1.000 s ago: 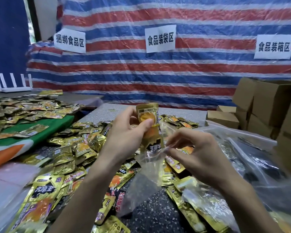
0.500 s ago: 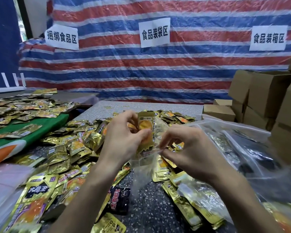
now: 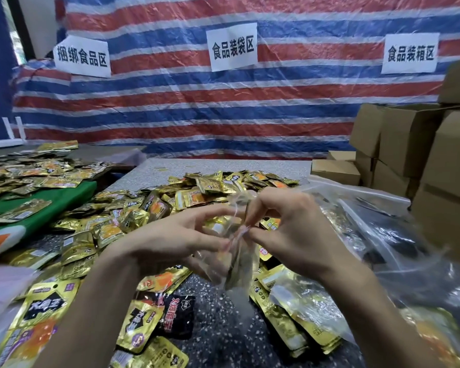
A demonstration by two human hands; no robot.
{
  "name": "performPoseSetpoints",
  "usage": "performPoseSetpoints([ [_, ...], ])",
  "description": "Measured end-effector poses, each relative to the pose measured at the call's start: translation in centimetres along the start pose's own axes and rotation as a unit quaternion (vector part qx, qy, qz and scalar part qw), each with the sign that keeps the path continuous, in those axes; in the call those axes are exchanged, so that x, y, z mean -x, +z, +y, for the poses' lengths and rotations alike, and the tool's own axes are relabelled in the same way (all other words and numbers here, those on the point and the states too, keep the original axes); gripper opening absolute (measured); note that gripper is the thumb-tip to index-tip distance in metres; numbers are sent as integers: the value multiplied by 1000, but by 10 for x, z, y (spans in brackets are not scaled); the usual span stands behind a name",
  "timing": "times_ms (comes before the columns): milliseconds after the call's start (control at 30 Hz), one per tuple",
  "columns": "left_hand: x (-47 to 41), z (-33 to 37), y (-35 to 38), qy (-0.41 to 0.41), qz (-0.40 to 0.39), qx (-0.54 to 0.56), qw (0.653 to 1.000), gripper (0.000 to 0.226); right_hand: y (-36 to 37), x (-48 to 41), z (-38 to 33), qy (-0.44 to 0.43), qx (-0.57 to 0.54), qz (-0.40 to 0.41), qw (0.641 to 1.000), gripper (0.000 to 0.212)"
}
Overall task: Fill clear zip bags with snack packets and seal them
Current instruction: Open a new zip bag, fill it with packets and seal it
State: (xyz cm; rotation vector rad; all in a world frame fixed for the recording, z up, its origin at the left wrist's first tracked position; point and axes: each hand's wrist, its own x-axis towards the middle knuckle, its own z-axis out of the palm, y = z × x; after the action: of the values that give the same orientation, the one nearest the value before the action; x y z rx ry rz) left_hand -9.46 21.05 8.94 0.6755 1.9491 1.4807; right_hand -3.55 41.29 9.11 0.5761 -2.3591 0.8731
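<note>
Along the bottom edge of the frame, gold snack packets (image 3: 45, 309) are lying loose on the dark speckled table (image 3: 223, 338). One black packet (image 3: 179, 314) is sitting among them at lower centre. Just above, in the middle of the frame, both forearms are reaching in and the two hands are meeting over the pile. The left hand (image 3: 170, 240) is pinching the top edge of a clear zip bag (image 3: 239, 261) between thumb and fingertips. The right hand (image 3: 292, 235) is pinching the same edge just beside it, thumb and forefinger pressed together on the plastic. The bag is hanging down from that shared grip, with something gold and dark showing through it. Blur is hiding how many packets are inside and whether the zip is closed. At lower right a heap of crumpled clear plastic (image 3: 388, 251) is lying beside the right forearm, with gold packets showing through it. At middle left a green cloth (image 3: 53, 205) is carrying more packets. Farther back on the right, cardboard boxes (image 3: 409, 144) are standing stacked. Across the top a red, white and blue striped tarpaulin (image 3: 186, 107) is hanging, with three white signs (image 3: 233, 46) fixed to it.
</note>
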Motion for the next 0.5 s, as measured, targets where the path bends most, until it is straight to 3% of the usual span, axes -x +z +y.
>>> performPoseSetpoints([
  [100,-3,2,-1,28,110,-2,994,60,-6,0,0,4,-10,2,1000,14],
  [233,-5,2,2,174,328,-39,928,44,-21,2,0,14,-3,-7,1000,12],
  [367,-18,2,12,260,342,62,901,52,-29,2,0,15,1,17,1000,14],
  [433,-36,-9,12,240,378,122,886,50,-28,2,1,22,9,4,1000,14],
  [500,-59,-34,12,197,412,75,887,29,-26,1,2,35,13,-9,999,12],
])
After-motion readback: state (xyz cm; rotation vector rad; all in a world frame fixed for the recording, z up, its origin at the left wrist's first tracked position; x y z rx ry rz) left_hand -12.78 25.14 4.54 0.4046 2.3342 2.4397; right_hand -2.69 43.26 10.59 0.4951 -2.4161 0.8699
